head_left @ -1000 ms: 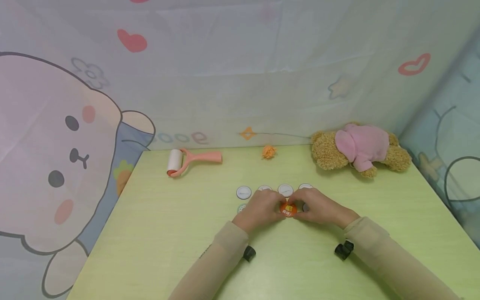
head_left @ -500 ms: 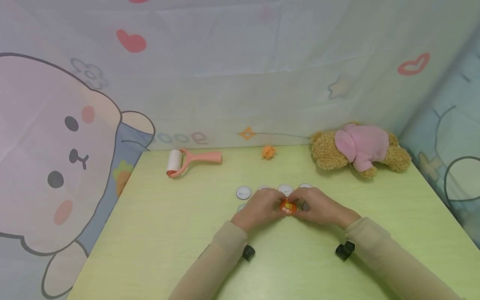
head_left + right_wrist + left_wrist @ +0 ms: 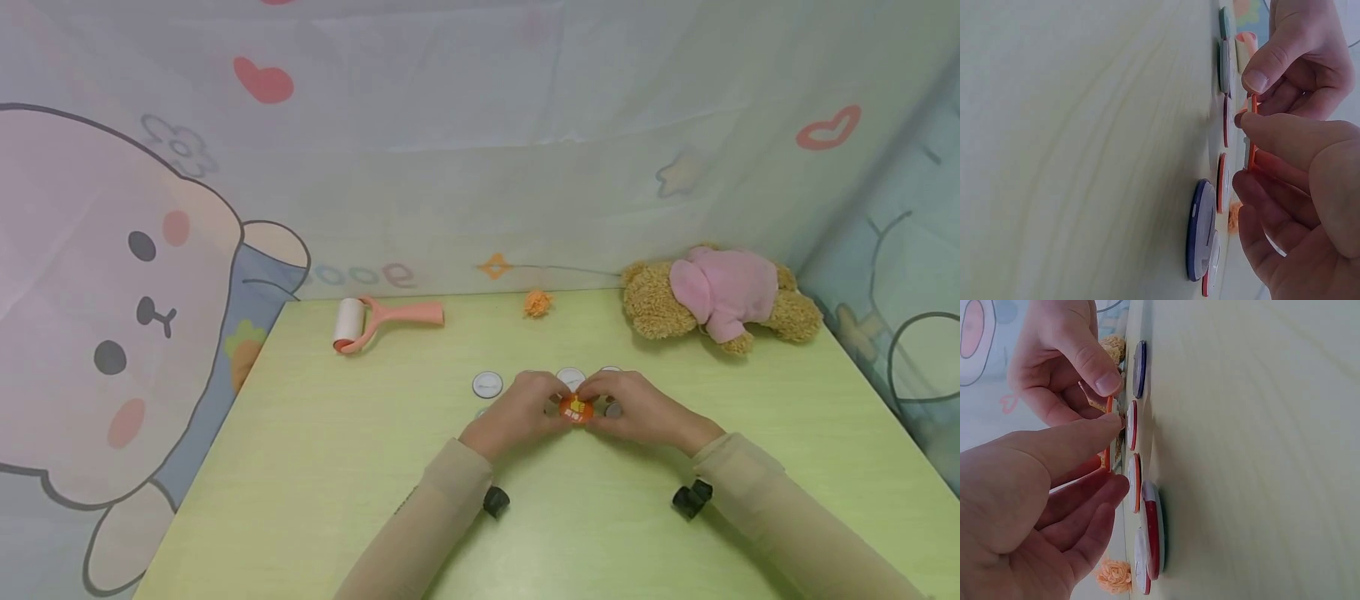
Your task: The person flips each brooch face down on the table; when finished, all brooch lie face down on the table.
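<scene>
On 1 table (image 3: 300, 458) we've 1 teddy (image 3: 723, 296) lying past our R hand (image 3: 636, 407) & 1 roller (image 3: 390, 319) past & left of our L hand (image 3: 517, 412). Our 2 hands pinch 1 orange badge (image 3: 577, 410) btwn them, raised; at least 6 other badges (image 3: 487, 385) lie nr or beyond them, w/ 1 orange yarn tuft (image 3: 537, 304) farther out.

Between four and five o'clock from the middle of the head view, on the orange badge (image 3: 576, 409): bears a yellow thumbs-up sign (image 3: 577, 404) toward twelve and white characters (image 3: 573, 415) toward six, seemingly 真棒!, though too small to confirm. Toward nine o'clock, on the printed backdrop (image 3: 480, 158): shows faint letters (image 3: 356, 276), two round o's plus a 9-like or g-like shape at the three o'clock end. Toward seven o'clock, along the left sleeve (image 3: 431, 521): shows tiny dark lettering (image 3: 407, 500), illegible.
</scene>
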A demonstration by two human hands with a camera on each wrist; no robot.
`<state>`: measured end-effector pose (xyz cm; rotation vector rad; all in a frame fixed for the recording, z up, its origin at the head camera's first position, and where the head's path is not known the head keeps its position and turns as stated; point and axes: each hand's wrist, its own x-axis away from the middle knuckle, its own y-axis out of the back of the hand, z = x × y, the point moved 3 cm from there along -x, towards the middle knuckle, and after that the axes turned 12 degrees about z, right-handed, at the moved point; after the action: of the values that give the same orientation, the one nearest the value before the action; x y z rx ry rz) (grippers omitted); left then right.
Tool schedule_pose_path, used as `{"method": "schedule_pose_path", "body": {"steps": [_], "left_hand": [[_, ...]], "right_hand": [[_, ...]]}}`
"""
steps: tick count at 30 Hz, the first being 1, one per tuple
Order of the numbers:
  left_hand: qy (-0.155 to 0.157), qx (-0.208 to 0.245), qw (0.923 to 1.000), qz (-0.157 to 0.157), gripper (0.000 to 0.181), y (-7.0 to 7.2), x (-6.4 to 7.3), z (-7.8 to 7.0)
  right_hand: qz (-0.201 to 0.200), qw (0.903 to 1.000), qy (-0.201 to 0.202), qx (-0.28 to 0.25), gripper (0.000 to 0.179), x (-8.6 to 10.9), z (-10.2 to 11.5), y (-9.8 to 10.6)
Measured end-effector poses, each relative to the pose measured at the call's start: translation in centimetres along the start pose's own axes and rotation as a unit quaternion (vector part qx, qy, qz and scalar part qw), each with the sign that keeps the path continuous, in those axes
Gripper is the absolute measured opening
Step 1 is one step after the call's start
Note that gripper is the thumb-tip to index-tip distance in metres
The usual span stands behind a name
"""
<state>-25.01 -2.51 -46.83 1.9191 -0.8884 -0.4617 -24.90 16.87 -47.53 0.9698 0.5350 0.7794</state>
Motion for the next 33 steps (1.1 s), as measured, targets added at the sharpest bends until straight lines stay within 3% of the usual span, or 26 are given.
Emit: {"method": "schedule_pose_path", "body": {"steps": [13,33], "left_hand": [[-0.021,-0.027,0.9994,0.0,0.013,0.01,-0.15,-0.17],[-0.052,-0.018,0.9985,-0.005,0.005,0.19,0.37,0.0]], "right_hand": [[-0.003,0.9999,0.014,-0.01,0.023,0.15,-0.18,-0.14],[-0.023,0.9987,0.034,-0.029,0.021,0.61,-0.11,0.15]]}}
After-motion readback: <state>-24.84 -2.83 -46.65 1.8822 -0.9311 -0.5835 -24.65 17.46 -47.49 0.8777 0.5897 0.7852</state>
